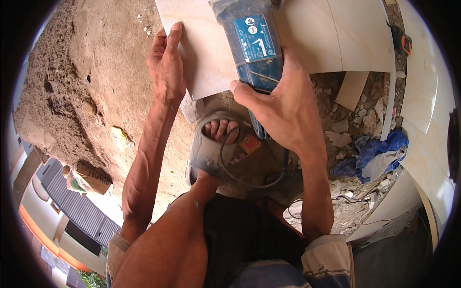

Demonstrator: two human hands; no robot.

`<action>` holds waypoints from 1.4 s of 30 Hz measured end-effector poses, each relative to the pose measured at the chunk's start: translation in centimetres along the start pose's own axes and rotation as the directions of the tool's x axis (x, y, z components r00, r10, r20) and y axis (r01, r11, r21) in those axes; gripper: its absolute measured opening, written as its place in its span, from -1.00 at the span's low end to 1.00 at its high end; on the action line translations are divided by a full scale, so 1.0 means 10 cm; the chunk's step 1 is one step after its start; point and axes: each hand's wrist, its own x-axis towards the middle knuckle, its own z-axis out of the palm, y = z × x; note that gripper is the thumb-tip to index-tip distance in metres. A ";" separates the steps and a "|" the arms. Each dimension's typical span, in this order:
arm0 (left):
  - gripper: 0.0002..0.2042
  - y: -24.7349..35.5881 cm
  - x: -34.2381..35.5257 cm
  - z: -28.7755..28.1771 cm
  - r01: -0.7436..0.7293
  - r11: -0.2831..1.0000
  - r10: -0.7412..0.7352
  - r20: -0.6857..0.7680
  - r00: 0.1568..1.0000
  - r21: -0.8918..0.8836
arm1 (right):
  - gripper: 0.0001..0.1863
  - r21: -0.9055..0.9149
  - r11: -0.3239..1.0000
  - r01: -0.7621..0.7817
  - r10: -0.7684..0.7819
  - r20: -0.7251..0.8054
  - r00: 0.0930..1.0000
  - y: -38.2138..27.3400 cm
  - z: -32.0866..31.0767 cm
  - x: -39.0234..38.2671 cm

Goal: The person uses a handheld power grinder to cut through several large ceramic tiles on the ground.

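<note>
My right hand (288, 103) is wrapped round the body of a dusty blue angle grinder (254, 41), thumb on its near side. The grinder lies over a cream, marble-patterned tile (204, 67); its head runs out of the top of the picture, so the disc is hidden. At the tile's left edge my left hand (167, 65) grips it, thumb along the top and the other fingers at the edge. A thin dark line crosses the tile's right part. From the grinder's rear a black cord (254, 185) loops down over my sandalled foot.
Below the tile are a grey sandal (206, 151) and a small red-yellow packet (250, 144). Rubble (367, 113) and a blue cloth (374, 156) lie right, near more tiles (422, 96) and an orange-black tape measure (406, 44). A sand heap (57, 91) rises left.
</note>
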 end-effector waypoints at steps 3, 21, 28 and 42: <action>-0.68 0.00 0.00 0.02 0.003 1.000 -0.003 -0.009 1.000 0.013 | -0.39 0.042 0.999 -0.015 0.014 0.015 1.000 0.00 -0.02 -0.02; -0.65 -0.04 0.00 0.02 -0.021 1.000 0.021 -0.009 1.000 -0.007 | -0.36 0.108 0.992 -0.061 0.055 0.054 0.997 0.03 -0.05 -0.18; -0.69 -0.06 0.03 0.02 -0.026 1.000 0.026 -0.025 0.999 -0.009 | -0.34 0.116 0.993 -0.031 0.026 0.045 0.999 0.10 -0.04 -0.23; -0.68 -0.11 0.06 -0.03 -0.050 0.999 0.050 -0.005 0.999 -0.008 | -0.44 0.131 0.991 -0.016 0.012 0.034 0.999 0.17 -0.04 -0.36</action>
